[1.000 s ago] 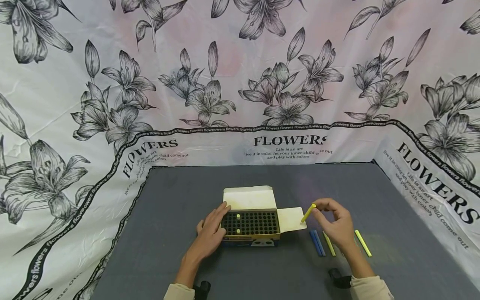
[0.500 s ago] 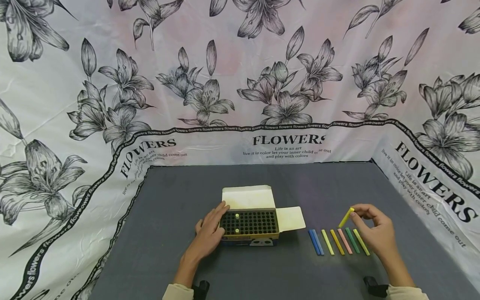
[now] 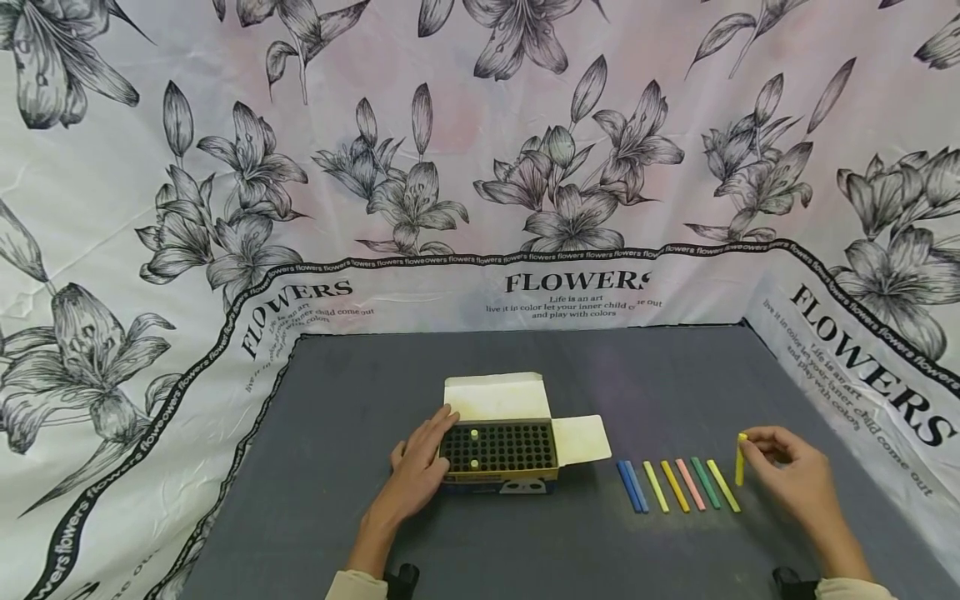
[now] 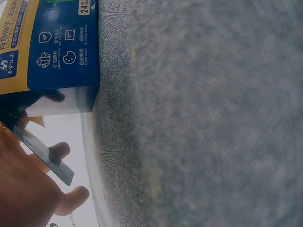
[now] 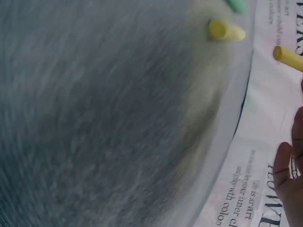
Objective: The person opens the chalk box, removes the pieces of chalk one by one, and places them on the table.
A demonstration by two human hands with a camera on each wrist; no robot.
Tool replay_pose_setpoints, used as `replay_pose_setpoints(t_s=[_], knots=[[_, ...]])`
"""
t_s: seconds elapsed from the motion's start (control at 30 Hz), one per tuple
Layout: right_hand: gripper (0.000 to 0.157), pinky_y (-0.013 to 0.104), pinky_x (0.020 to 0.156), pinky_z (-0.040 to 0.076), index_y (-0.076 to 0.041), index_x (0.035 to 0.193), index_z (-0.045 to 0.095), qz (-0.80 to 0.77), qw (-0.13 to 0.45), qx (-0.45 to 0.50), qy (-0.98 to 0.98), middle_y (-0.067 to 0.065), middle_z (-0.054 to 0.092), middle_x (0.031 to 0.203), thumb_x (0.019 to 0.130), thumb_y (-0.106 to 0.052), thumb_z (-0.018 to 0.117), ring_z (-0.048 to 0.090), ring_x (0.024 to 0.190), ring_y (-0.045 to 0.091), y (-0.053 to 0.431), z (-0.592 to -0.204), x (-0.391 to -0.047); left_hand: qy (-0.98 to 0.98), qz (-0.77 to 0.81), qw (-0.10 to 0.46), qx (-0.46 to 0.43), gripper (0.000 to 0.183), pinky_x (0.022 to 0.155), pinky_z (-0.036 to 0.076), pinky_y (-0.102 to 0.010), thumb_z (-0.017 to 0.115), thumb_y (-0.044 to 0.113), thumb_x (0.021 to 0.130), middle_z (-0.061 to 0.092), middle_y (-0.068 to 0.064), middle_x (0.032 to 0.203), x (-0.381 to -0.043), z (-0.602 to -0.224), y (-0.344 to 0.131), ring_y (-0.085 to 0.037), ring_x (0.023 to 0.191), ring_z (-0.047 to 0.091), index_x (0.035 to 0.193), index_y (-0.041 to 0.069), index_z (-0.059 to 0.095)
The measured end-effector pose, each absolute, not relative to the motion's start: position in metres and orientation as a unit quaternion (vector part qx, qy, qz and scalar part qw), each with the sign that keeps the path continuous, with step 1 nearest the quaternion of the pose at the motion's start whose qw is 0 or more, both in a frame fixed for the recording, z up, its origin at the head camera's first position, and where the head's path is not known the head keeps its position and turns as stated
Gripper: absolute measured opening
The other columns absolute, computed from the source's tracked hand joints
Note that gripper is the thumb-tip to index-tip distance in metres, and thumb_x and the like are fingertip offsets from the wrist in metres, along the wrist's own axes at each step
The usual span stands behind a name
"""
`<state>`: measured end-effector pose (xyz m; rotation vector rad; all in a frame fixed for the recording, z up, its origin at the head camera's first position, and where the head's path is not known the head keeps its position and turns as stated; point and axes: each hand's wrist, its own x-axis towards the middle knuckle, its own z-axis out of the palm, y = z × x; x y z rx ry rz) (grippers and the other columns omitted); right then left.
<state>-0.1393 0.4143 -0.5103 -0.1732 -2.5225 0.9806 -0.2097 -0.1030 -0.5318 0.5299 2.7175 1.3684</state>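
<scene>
A yellow chalk stick (image 3: pixel 740 462) is pinched upright between the thumb and fingertips of my right hand (image 3: pixel 798 479), just right of a row of chalk sticks. In the right wrist view the held chalk (image 5: pixel 289 57) shows near the right edge. My left hand (image 3: pixel 412 475) rests against the left side of the open chalk box (image 3: pixel 498 475), its fingers fairly straight and a side flap (image 4: pixel 45 153) among them. The box has a black holed insert (image 3: pixel 517 446) with two pale yellow chalk ends (image 3: pixel 475 435) showing in it.
The row on the grey tabletop (image 3: pixel 585 550) has blue chalks (image 3: pixel 628 486), pale yellow (image 3: pixel 656 487), orange-yellow (image 3: pixel 675 487), pink (image 3: pixel 691 485), green (image 3: pixel 706 483) and yellow-green (image 3: pixel 723 486). The box's lid (image 3: pixel 497 396) and right flap (image 3: pixel 581 439) stand folded out. Flower-printed cloth (image 3: pixel 420 300) surrounds the table.
My right hand has carried the yellow chalk rightward from beside the box's right flap, past the row, to its right end; the chalk now points downward. The left hand has stayed on the box.
</scene>
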Motion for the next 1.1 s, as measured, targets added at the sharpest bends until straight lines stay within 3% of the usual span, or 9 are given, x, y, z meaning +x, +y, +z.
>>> replay_pose_setpoints(t_s=[0.27,0.47,0.8,1.1], knots=[[0.029,0.027,0.056,0.046,-0.005,0.109,0.073,0.28,0.081,-0.074,-0.954,0.001,0.072,0.086,0.099,-0.031,0.065,0.055,0.066,-0.003,0.43,-0.521,-0.144,0.88,0.441,0.032,0.171,0.068,0.111,0.003,-0.075,0.04,0.007,0.096,0.023,0.005,0.171,-0.209,-0.533,-0.104,-0.041,0.157,0.018,0.161,0.028,0.034],[0.034,0.035,0.059,0.05,0.0,0.107,0.072,0.251,-0.005,-0.063,-0.966,0.009,0.075,0.089,0.1,-0.032,0.062,0.064,0.072,0.014,0.435,-0.523,-0.154,0.88,0.442,0.03,0.17,0.067,0.111,0.003,-0.075,0.04,0.008,0.097,0.023,0.005,0.171,-0.209,-0.532,-0.104,-0.04,0.157,0.018,0.161,0.026,0.034],[0.034,0.036,0.059,0.048,0.001,0.101,0.073,0.221,-0.04,-0.055,-0.973,0.006,0.074,0.084,0.099,-0.032,0.063,0.063,0.07,0.015,0.433,-0.526,-0.163,0.88,0.441,0.028,0.172,0.066,0.111,0.003,-0.075,0.04,0.008,0.097,0.023,0.004,0.171,-0.208,-0.532,-0.105,-0.04,0.157,0.019,0.16,0.027,0.035],[0.041,0.039,0.06,0.05,0.005,0.107,0.07,0.216,-0.054,-0.067,-0.973,0.013,0.075,0.089,0.1,-0.035,0.062,0.066,0.073,0.019,0.431,-0.522,-0.163,0.88,0.441,0.032,0.174,0.067,0.112,0.003,-0.075,0.04,0.008,0.097,0.022,0.006,0.171,-0.208,-0.531,-0.105,-0.04,0.157,0.019,0.161,0.027,0.034]])
